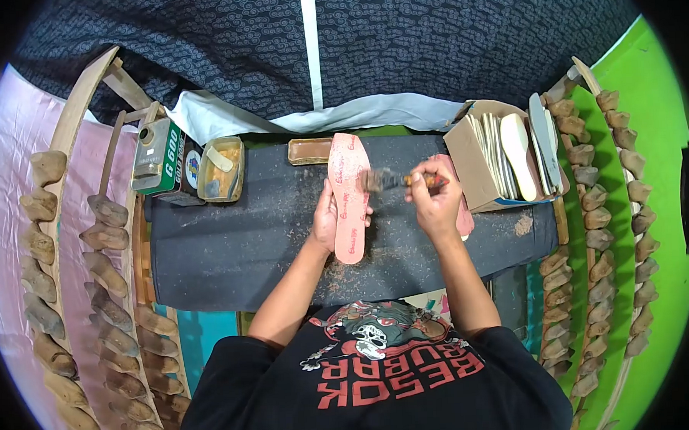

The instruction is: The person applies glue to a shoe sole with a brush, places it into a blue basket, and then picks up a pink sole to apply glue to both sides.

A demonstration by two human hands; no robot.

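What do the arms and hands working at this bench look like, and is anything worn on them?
They are a person's. Short black sleeves cover the upper arms; the forearms are bare. The left hand and right hand have no gloves, and no watch or bracelet shows. The black T-shirt has a skull print and red lettering.

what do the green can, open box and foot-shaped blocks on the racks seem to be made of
Green can: probably thin metal with a printed finish, going by the greyish top and bold lettering.
Open box: cardboard, matt, from its thin, plain brown walls.
Foot-shaped blocks: likely wood, dull and worn, judging by their uneven brown tones, some greyer.
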